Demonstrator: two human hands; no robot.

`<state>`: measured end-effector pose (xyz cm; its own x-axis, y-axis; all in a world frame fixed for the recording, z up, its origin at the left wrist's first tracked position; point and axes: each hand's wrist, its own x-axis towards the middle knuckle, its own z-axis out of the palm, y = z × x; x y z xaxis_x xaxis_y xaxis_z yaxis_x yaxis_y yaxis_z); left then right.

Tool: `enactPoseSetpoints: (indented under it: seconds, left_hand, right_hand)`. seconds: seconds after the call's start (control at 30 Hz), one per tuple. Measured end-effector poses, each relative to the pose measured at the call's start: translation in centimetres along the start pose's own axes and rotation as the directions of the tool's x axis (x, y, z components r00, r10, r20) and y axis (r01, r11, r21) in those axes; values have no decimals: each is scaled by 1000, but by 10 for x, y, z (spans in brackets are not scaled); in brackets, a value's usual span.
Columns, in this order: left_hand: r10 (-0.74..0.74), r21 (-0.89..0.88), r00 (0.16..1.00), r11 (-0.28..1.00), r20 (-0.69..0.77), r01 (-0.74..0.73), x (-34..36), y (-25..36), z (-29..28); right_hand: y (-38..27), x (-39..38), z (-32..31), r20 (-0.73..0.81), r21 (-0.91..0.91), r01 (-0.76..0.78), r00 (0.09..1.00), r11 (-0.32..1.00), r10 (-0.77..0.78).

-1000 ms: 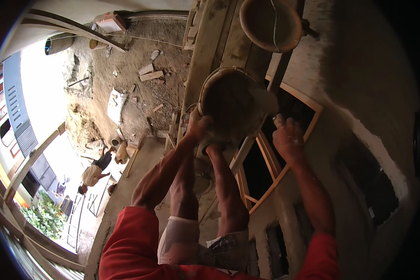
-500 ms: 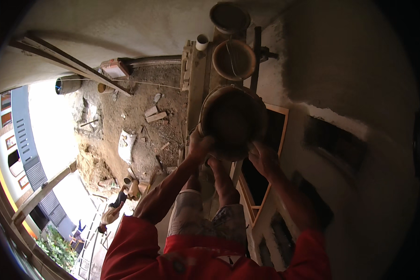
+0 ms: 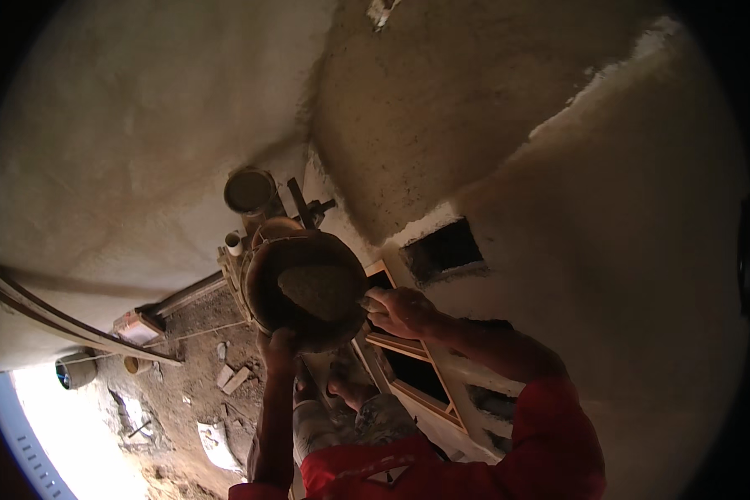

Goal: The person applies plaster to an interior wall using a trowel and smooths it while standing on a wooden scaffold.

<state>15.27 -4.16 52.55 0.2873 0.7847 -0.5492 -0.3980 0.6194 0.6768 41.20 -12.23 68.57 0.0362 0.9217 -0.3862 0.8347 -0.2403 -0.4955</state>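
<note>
A round, dark bucket (image 3: 307, 287) with grey, wet-looking material in it is held up in front of my body. My left hand (image 3: 279, 350) is closed on its lower left rim. My right hand (image 3: 396, 310) is closed at its right edge, around a small greyish thing I cannot make out. Just beyond the bucket, an orange-brown basin (image 3: 277, 228), a dark round container (image 3: 249, 191) and a small white cup (image 3: 233, 243) stand on planks, partly hidden. My feet and legs show below the bucket.
Plastered walls (image 3: 125, 150) rise around me, with a dark recess (image 3: 442, 250) at right and a wooden window frame (image 3: 425, 392) below it. Long boards (image 3: 75, 333) lean at left. A dirt floor (image 3: 192, 383) with rubble, a white sack (image 3: 217, 443) and a barrel (image 3: 75, 372) lies below the planks.
My view has swung up toward the walls. The bucket is raised to the same height in front of me, and my right hand has moved from beside it onto its right edge.
</note>
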Motion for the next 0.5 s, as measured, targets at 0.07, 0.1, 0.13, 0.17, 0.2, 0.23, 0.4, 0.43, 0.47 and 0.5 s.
enactPoseSetpoints:
  seconds: [0.07, 0.1, 0.13, 0.17, 0.2, 0.23, 0.4, 0.43, 0.47, 0.5]
  left_hand:
    - [30, 18, 999, 999, -14, -30, -15, 14, 30]
    - [21, 49, 1000, 999, 3, -21, -18, 19, 28]
    - [6, 80, 1000, 997, 20, -7, -23, 22, 28]
    - [24, 73, 1000, 997, 3, -24, -25, 23, 30]
    - [34, 63, 999, 997, -10, -34, -27, 20, 35]
    - [51, 65, 998, 997, -35, -48, -31, 22, 35]
    - [57, 125, 994, 991, -93, -45, -67, 52, 48]
    - [68, 128, 989, 990, -128, -51, -74, 60, 48]
    - [69, 158, 986, 986, -151, -45, -79, 62, 43]
    - [60, 180, 985, 983, -164, -30, -84, 61, 41]
  right_hand:
    - [-20, -24, -45, -26, 19, -39, 999, 999, 40]
    - [-33, -35, -67, -57, 36, -25, 998, 999, 27]
    - [-41, -45, -84, -86, 51, -17, 996, 999, 21]
    - [-42, -53, -96, -170, 8, 64, 984, 998, -62]
    - [-49, -63, -117, -149, 19, 37, 988, 999, -34]
    - [-66, -73, -144, -125, 42, 20, 992, 999, -15]
    - [-127, -123, -268, -112, 53, 71, 992, 996, -65]
    - [-133, -128, -284, -130, 115, 87, 989, 990, -72]
    - [-133, -133, -298, -151, 170, 97, 986, 981, -71]
    - [-127, -139, -310, -141, 315, 58, 990, 947, -14]
